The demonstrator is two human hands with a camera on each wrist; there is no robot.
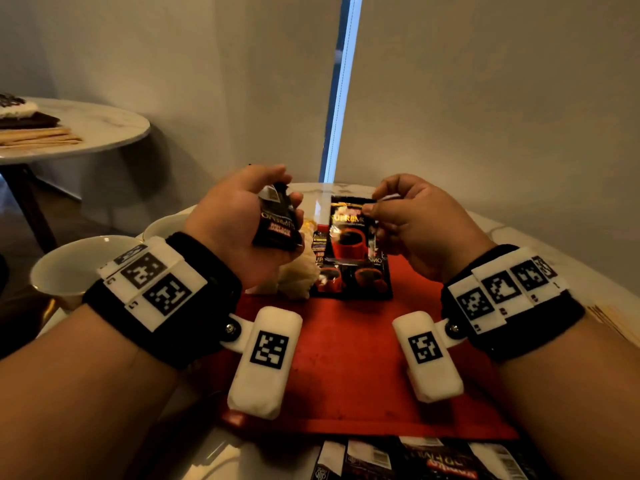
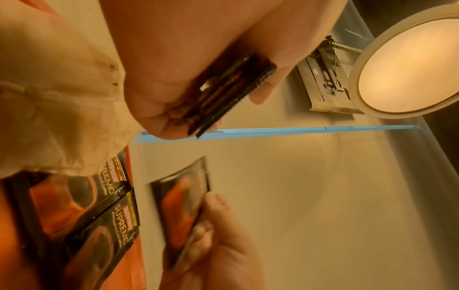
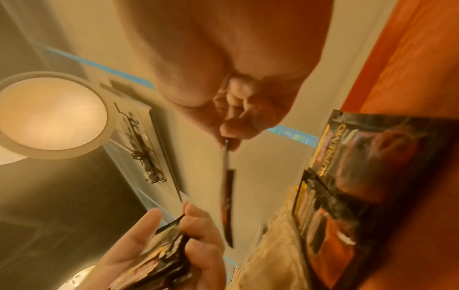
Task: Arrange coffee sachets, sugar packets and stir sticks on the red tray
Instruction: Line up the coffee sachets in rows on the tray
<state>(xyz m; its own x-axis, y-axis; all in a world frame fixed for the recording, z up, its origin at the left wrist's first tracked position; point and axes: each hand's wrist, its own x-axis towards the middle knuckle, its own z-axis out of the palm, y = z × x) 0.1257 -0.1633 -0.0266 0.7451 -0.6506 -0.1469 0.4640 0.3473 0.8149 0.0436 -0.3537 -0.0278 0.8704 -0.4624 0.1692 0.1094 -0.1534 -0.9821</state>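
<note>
above the red tray point(image 1: 346, 358), the left hand point(image 1: 239, 223) grasps a small stack of coffee sachets point(image 1: 277, 223), several, count unclear. the right hand point(image 1: 412, 220) pinches one sachet point(image 1: 351, 230) by its top edge. at least two sachets point(image 1: 349, 282) already lie on the tray's far end beside pale sugar packets point(image 1: 298, 275). more sachets point(image 1: 415, 459) wait off the near edge. the task seems partway done; no stir sticks are on the tray yet.

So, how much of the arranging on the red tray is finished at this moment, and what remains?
Partly done. Coffee sachets already lie at the far end of the red tray. In hand: the left hand grips a small stack of sachets, and the right hand pinches a single sachet above the tray. Left: more sachets off the near edge, and wooden stir sticks on the side table.
</note>
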